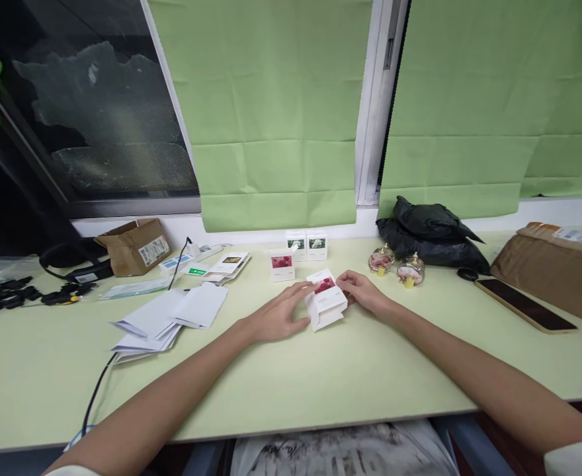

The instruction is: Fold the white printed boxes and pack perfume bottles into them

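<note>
Both hands meet on 1 small white cardboard carton with a red picture on its face (325,304), which lies tilted on the pale green tabletop (291,390), roughly midway between the 2 forearms.

Left hand (277,316): palm down, fingers loosely spread, fingertips resting along the near-left edge of the carton. The placement looks like a brace, steadying the carton against the table so it does not slide. It does not close around the carton.

Right hand (359,289): fingers drawn together at the carton's far-right end, apparently pinching a flap or corner there. The exact contact is hidden behind the fingers, so whether a flap is gripped cannot be told.

Just beyond the left fingertips stands 1 matching upright white carton with a red picture (282,264), its top flap raised. Further beyond it, 2 upright white cartons with green pictures (307,244) stand side by side against the wall ledge.

Just beyond the right hand sit 2 small clear glass bottles with yellow stoppers (396,266), close together. Behind them lies a crumpled black plastic bag (432,235). Well to the right of the right hand lies a dark flat smartphone (525,304), beside a brown paper parcel (551,264).

Well to the left of the left hand lies a loose stack of flat white card sheets (165,317), likely unfolded cartons kept within reach. A black cable (97,387) runs under them toward the table's near edge.
</note>
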Tool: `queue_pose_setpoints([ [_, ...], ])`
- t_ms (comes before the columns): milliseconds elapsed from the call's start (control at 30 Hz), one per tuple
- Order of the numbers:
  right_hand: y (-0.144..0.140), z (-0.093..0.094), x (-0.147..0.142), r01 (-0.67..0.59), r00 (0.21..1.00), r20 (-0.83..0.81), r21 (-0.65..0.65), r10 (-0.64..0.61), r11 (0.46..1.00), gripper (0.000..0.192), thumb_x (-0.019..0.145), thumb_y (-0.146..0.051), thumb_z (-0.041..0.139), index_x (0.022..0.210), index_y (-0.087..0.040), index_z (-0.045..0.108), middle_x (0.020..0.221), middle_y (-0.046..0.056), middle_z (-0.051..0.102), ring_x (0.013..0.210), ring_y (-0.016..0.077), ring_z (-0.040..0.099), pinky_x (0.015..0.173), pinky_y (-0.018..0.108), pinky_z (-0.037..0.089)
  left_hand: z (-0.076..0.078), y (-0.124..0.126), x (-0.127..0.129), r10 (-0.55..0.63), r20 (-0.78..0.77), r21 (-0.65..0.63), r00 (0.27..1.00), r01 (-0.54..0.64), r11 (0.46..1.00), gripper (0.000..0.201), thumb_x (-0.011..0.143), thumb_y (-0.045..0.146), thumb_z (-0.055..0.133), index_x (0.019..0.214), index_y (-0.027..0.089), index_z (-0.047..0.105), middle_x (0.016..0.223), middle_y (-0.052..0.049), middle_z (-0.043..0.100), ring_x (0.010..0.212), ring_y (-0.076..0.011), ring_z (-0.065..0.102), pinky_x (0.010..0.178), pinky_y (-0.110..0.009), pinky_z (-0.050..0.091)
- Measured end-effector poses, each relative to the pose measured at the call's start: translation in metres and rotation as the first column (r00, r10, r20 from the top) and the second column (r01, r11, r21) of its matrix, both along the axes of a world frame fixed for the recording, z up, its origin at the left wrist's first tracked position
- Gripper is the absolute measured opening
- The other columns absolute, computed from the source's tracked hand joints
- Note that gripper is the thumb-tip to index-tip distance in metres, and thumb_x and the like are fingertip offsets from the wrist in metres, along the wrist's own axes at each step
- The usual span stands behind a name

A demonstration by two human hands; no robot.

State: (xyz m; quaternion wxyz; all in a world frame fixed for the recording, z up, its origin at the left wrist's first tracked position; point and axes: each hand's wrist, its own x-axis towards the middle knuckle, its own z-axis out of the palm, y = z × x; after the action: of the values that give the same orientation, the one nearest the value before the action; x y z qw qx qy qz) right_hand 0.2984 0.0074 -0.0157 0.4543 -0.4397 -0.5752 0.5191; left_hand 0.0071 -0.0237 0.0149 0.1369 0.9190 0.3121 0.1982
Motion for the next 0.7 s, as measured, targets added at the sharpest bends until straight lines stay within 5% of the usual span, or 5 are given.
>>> queue_pose_setpoints([
  [300,-0.01,0.007,0.003,-0.163,0.968,-0.208,-0.107,0.138,0.981,0.043,0.083,-0.045,0.086,0.108,-0.022,0.061,0.11,0.008,0.08,0.099,0.0224,0.077,0.092,0.038,0.061,0.002,0.001,0.0,-0.008,0.017,-0.03,1.0,0.008,1.0,0.082,0.098,0.049,0.067,0.168,0.041,0.024,0.172,-0.006,0.03,0.152,-0.0308,0.045,0.124,-0.046,0.042],
  [700,-0.008,0.001,-0.002,-0.075,0.983,-0.174,-0.101,0.056,0.992,0.072,0.069,-0.029,0.097,0.127,-0.026,0.054,0.101,0.001,0.074,0.085,0.0216,0.076,0.079,0.037,0.062,0.004,-0.003,0.005,-0.033,0.043,0.037,0.999,0.031,0.999,0.076,0.097,0.038,0.07,0.164,0.043,0.034,0.173,-0.004,0.027,0.148,-0.0308,0.05,0.12,-0.045,0.05],
])
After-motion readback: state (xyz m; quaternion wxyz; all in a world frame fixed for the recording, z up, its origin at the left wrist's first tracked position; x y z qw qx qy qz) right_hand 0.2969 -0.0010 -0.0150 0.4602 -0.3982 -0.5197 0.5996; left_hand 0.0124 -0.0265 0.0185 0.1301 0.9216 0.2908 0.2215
